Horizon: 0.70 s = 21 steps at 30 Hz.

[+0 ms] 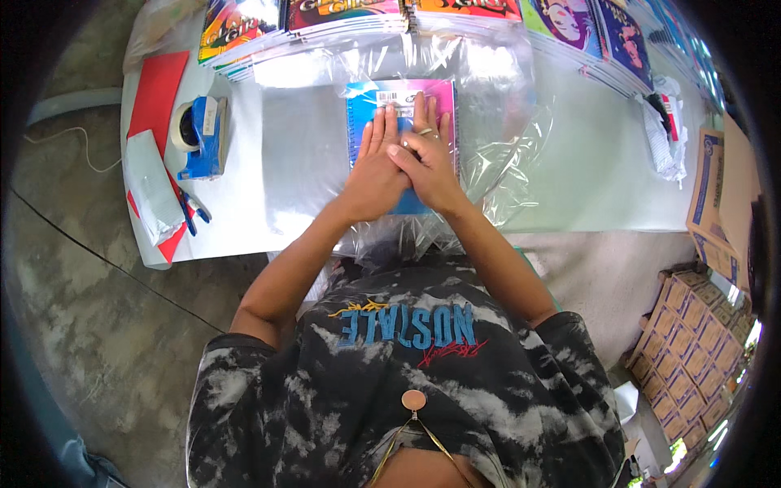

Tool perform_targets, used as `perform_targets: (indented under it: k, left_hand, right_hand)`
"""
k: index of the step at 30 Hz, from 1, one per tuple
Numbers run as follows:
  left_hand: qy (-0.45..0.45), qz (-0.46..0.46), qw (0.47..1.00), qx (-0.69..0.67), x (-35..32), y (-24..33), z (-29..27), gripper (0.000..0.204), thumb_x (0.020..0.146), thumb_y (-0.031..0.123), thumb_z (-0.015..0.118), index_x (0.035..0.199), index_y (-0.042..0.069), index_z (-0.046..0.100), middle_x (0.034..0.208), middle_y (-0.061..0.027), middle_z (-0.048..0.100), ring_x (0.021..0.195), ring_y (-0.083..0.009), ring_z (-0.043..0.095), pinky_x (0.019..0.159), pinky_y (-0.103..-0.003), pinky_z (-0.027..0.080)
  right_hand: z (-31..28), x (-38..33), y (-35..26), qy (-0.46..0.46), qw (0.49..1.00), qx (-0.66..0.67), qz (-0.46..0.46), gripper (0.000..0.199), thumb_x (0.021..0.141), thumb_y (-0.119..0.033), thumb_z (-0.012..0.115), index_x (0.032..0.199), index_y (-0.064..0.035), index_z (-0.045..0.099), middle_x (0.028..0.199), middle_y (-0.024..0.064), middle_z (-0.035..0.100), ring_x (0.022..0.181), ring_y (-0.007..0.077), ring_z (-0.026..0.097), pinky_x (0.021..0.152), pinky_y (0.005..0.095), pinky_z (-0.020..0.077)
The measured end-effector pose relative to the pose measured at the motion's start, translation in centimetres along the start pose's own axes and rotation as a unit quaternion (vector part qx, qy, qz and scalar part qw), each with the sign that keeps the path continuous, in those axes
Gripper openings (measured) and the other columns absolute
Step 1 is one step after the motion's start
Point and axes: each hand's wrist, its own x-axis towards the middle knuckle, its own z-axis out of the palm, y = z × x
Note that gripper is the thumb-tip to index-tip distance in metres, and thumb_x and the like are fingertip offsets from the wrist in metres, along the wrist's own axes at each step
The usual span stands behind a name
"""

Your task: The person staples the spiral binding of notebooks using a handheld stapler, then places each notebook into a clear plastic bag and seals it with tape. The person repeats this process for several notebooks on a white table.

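Observation:
A spiral notebook (438, 88) with a blue and pink cover lies in front of me on a sheet of clear plastic film (504, 175). Both of my hands rest flat on it. My left hand (376, 179) has its fingers stretched toward the far edge, beside a white barcode label. My right hand (431, 163), with a ring on one finger, lies just to the right, its fingers stretched out and its thumb reaching over to the left hand. The film spreads out around the notebook, crinkled on the right and at the near edge.
Stacks of colourful spiral notebooks (350, 16) line the far side of the white table (594, 187). At left are a blue tape dispenser (210, 138), a red sheet (159, 89) and a silvery packet (154, 187). A cardboard box (716, 203) stands at right, near stacked cartons (687, 342).

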Motion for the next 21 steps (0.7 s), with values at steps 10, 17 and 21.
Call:
perform_targets:
  k: [10, 17, 21]
  left_hand:
    - [-0.101, 0.001, 0.986, 0.135, 11.1, -10.0, -8.7, 0.035, 0.080, 0.042, 0.060, 0.096, 0.012, 0.065, 0.088, -0.0132, 0.066, 0.078, -0.0318, 0.063, 0.069, -0.041, 0.049]
    - [0.018, -0.146, 0.987, -0.068, 13.8, -4.7, -8.7, 0.053, 0.077, 0.057, 0.057, 0.085, 0.006, 0.068, 0.072, -0.0145, 0.066, 0.069, -0.0279, 0.065, 0.065, -0.040, 0.050]
    - [0.088, -0.134, 0.975, -0.152, 12.1, -3.5, -6.4, 0.032, 0.084, 0.034, 0.058, 0.081, 0.003, 0.066, 0.067, -0.0129, 0.064, 0.063, -0.0230, 0.064, 0.060, -0.037, 0.050]
  right_hand:
    - [1.3, 0.7, -0.9, -0.022, 0.971, -0.236, -0.042, 0.022, 0.080, -0.025, 0.060, 0.075, -0.0043, 0.060, 0.142, 0.0297, 0.021, 0.134, 0.0444, 0.016, 0.107, 0.0566, 0.0100]
    - [0.9, 1.0, -1.1, -0.010, 0.969, -0.247, -0.024, 0.021, 0.080, -0.025, 0.060, 0.075, -0.0047, 0.061, 0.144, 0.0273, 0.020, 0.135, 0.0407, 0.018, 0.108, 0.0534, 0.0110]
    - [1.3, 0.8, -0.8, 0.029, 0.973, -0.226, -0.041, 0.022, 0.081, -0.026, 0.058, 0.075, -0.0052, 0.060, 0.143, 0.0260, 0.022, 0.135, 0.0389, 0.019, 0.108, 0.0518, 0.0117]
